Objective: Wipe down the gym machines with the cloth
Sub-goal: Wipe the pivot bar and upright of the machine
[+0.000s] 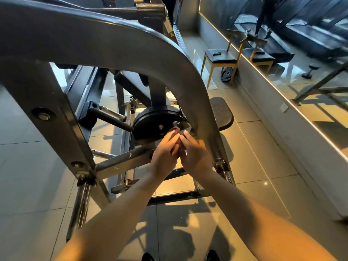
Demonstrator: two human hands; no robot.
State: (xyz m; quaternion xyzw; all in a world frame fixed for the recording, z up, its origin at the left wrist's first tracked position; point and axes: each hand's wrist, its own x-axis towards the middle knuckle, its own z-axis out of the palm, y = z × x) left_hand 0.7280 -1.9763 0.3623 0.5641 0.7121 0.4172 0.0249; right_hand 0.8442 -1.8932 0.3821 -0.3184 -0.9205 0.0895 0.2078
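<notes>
We bring the left hand (165,151) and right hand (195,153) together, both pinching the cloth (183,143) between them at the plate's (150,125) lower right edge. This probably folds a clean face before wiping the frame (131,44).

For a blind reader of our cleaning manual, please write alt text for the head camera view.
The left hand and right hand hold a small cloth between them at the black weight plate low on a grey gym machine. A black-seated chair stands by the mirrored wall.
</notes>
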